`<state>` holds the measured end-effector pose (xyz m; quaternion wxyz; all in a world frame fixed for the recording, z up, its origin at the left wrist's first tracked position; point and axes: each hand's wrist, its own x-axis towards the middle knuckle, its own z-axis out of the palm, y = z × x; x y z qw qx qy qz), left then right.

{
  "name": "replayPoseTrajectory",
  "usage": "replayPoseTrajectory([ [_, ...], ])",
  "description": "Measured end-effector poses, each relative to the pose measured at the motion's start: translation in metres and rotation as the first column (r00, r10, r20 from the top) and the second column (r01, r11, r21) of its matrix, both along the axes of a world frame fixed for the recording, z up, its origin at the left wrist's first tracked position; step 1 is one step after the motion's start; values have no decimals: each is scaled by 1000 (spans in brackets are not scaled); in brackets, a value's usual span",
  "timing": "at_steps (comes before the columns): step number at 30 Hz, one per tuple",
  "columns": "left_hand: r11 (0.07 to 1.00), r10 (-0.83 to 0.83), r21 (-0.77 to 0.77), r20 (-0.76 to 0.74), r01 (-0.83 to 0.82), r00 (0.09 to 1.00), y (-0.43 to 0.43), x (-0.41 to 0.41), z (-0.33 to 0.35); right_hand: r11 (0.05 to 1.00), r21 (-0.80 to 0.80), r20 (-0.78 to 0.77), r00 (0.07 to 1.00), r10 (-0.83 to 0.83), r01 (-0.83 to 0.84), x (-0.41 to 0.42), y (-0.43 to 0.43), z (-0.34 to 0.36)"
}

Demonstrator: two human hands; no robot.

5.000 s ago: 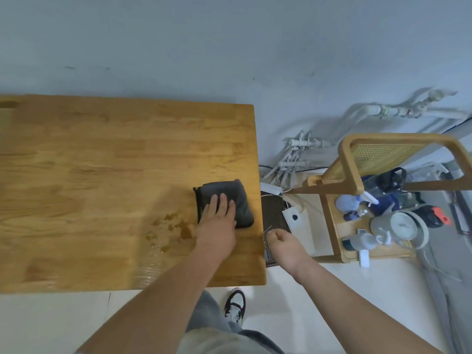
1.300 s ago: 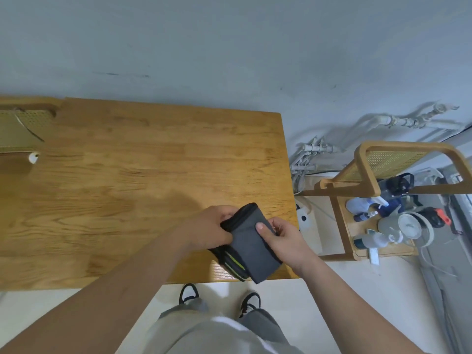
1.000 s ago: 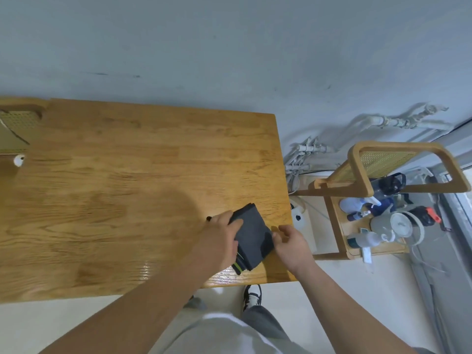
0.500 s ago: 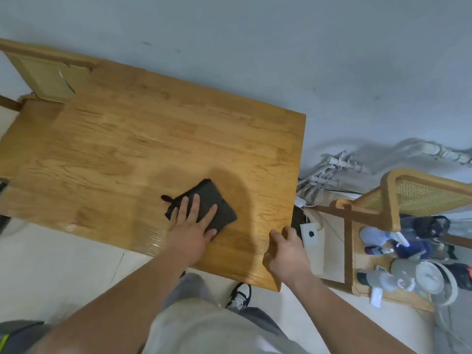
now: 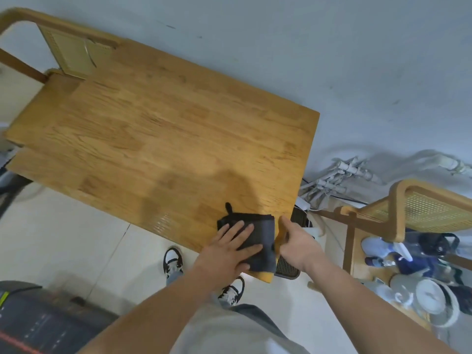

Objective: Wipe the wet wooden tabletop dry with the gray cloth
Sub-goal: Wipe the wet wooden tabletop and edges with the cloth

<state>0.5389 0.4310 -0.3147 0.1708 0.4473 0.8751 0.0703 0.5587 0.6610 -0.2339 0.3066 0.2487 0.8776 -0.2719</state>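
The wooden tabletop runs slantwise across the view, and a faint wet sheen shows by its near edge. The folded gray cloth lies on the near right corner. My left hand presses flat on it with the fingers spread. My right hand sits just right of the cloth, thumb up, fingers curled over the table's right edge.
A wooden cart with a rattan panel stands to the right, holding spray bottles and a white kettle. White pipes run along the wall. A rattan chair stands at the far left, and dark equipment at bottom left.
After refolding the cloth in both hands, I laid it on the table under my left hand. It has since slid right to the near right corner. My right hand stays on the table's edge.
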Motion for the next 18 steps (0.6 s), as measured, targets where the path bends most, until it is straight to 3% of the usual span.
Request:
replayPoseTrajectory([
  [3,956,277,-101,-13,-277,961,-43,-33,3,982,104,80,985,153,-160,-1,-10,-3],
  [6,725,680,-139,-17,-675,733,-70,-42,13,980,116,85,984,154,-163,3,-18,-11],
  [8,602,791,-181,4,-777,612,-62,-37,18,987,92,97,987,127,-136,0,-19,-11],
  [10,572,814,-195,14,-797,581,-39,-21,25,992,53,137,985,108,-117,-4,-16,-6],
  [12,662,736,-208,2,-720,676,-10,2,31,995,4,180,979,100,-102,-9,-11,-1],
  [15,909,388,-190,61,-371,919,13,33,33,988,-29,214,965,153,-151,-15,-7,1],
  [18,997,18,-75,9,-18,1000,-4,24,20,985,-42,222,960,172,-166,-16,-4,0],
])
